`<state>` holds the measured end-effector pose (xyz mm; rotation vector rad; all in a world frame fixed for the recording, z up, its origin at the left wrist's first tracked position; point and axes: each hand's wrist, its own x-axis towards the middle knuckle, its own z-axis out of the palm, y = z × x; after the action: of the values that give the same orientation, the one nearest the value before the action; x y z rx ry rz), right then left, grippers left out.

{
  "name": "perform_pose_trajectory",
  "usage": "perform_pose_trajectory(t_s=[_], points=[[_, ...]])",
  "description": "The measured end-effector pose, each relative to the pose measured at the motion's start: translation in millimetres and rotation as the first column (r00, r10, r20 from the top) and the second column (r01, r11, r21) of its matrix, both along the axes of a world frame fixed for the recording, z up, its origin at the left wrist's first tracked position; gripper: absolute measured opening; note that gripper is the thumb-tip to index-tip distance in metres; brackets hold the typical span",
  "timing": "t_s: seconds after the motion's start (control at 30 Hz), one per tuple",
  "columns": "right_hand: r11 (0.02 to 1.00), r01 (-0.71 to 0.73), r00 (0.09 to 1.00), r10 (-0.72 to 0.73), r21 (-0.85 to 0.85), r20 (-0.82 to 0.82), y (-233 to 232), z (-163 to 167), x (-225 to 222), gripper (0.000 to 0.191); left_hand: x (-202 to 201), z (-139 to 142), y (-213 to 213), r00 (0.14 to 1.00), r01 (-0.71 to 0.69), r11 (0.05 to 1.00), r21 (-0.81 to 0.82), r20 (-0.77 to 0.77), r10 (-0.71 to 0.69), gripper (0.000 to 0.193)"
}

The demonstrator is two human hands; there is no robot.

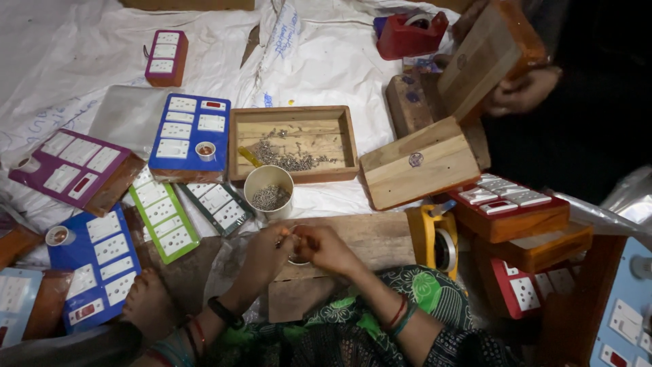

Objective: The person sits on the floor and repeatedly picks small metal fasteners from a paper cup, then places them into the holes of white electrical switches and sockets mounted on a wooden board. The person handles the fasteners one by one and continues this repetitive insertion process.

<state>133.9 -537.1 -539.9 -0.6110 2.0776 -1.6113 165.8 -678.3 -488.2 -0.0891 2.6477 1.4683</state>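
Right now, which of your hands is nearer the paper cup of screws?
Left. The left hand sits just below the paper cup of screws; the right hand is further right.

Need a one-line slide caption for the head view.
Both hands meet over a small cup, beside a white cup of screws and coloured switch boards.

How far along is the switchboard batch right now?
Looks done: several faced boards, like the blue board and the purple board. In hand: the left hand and right hand meet over a small item, near the cup of screws. Left: bare wooden boxes; another person's hand holds one.
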Motion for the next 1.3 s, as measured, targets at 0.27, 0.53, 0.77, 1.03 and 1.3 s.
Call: perform_pose_trajectory(t_s=[0.27,0.53,0.77,1.03,1.3], points=[[0.994,0.049,0.998,-0.044,-0.099,0.051,-1,8,1,0.025,0,-6,-1,0.999,-0.017,1.000,-0.022,-0.042,0.016,0.022],[0.992,0.094,0.992,-0.085,-0.087,0.094,-1,11,2,0.015,2,-2,-1,0.998,-0.038,0.999,0.017,0.060,0.037,0.025],[0.976,0.024,0.978,0.022,-0.215,0.209,0,10,2,0.012,2,-4,1,0.980,-0.064,0.994,0.092,0.192,0.045,0.033],[0.768,0.238,0.858,0.121,-0.595,0.499,12,13,-4,0.010,0,-8,-1,0.973,-0.078,0.899,0.431,0.231,-0.026,0.031],[0.923,0.108,0.906,0.062,-0.370,0.418,3,11,-5,0.003,6,8,0,0.958,-0.063,0.902,0.427,0.279,-0.065,0.052]])
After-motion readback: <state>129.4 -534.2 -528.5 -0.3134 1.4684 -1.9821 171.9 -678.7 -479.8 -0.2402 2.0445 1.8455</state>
